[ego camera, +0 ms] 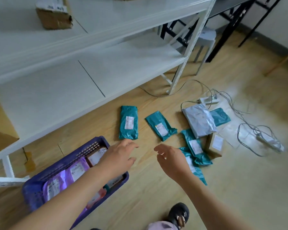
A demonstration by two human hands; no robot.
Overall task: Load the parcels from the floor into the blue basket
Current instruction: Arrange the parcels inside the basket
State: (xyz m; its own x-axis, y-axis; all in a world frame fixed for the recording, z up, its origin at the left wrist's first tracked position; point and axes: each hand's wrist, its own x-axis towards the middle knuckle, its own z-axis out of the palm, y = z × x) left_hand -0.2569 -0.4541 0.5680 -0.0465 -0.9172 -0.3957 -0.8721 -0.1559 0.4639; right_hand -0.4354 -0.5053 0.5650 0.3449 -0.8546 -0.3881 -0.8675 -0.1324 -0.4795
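The blue basket (pixel 96 144) stands on the wooden floor at lower left and holds several parcels, purple bags and a brown box among them. My left hand (pixel 119 156) reaches over its far corner, empty, fingers spread, just below a teal parcel (pixel 129 124). My right hand (pixel 171 159) hovers empty with fingers apart, below a second teal parcel (pixel 160 126). To its right lie more teal parcels (pixel 195 146), a grey bag (pixel 199 119) and a small brown box (pixel 214 145).
A white shelf unit (pixel 83 67) runs along the left with cardboard boxes (pixel 54 18) on it. Power strips (pixel 209 100) and loose cables (pixel 249 130) lie on the floor at right. My shoe (pixel 179 214) is at the bottom edge. A stool (pixel 206 37) stands behind.
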